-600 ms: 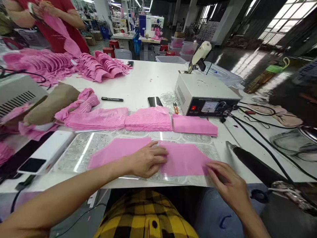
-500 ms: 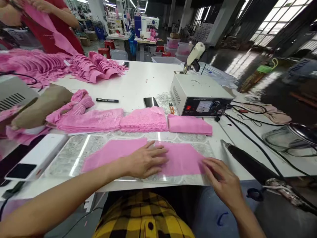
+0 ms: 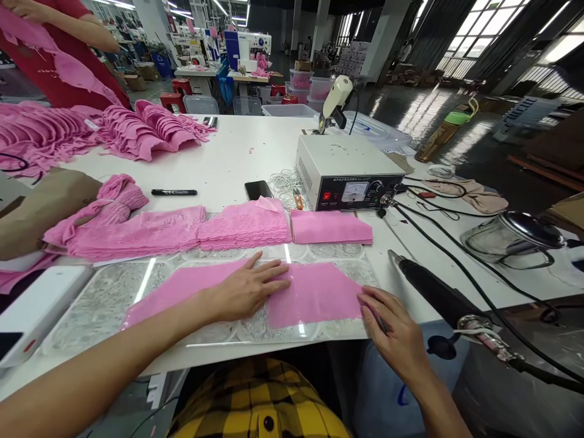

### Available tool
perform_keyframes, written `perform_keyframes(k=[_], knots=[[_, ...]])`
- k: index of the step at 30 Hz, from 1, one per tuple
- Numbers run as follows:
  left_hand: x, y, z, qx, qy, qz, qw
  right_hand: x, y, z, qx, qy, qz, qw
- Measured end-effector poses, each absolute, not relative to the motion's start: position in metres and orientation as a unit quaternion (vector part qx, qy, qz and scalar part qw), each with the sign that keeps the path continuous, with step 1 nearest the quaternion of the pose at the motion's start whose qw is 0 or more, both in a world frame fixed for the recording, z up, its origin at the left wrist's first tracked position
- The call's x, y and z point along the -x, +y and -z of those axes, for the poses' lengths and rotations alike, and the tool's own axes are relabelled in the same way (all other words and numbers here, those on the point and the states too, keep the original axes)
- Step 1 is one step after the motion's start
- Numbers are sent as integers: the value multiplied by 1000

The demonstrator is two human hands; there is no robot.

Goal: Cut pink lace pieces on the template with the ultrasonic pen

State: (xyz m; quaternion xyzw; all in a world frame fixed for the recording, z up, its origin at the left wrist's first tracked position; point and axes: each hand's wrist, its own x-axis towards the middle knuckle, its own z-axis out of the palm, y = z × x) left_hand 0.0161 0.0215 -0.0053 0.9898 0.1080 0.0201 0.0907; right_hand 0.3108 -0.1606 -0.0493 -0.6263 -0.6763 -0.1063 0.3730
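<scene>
A long flat piece of pink fabric (image 3: 314,295) lies on a clear plastic sheet (image 3: 104,298) at the table's near edge. My left hand (image 3: 244,292) rests flat on its middle, fingers stretched out. My right hand (image 3: 387,331) is at the fabric's right end, its fingers pinching the corner there. Behind the sheet sit a stack of pink lace pieces (image 3: 244,222) and a stack of plain pink fabric pieces (image 3: 331,227).
A white control box with a dial (image 3: 349,173) stands behind the stacks, cables running right. A black hot-cutter tool (image 3: 433,292) lies at the right. A marker (image 3: 174,192), a phone (image 3: 258,190) and small snips (image 3: 298,199) lie mid-table. Another person in red (image 3: 55,61) handles pink pieces at far left.
My right hand has slid in to the fabric's right corner and closed on it. My left hand stays flat on the fabric. The view has shifted right.
</scene>
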Motion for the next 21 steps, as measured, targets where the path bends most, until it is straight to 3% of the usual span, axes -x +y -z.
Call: perform_keyframes(k=[6,21], knots=[[-29,17,1,-987,94,-8,132,-312,-167,55,625,-667,100,392],[-31,23,-2,-988,96,10,121,-311,-171,63,620,-653,98,425]])
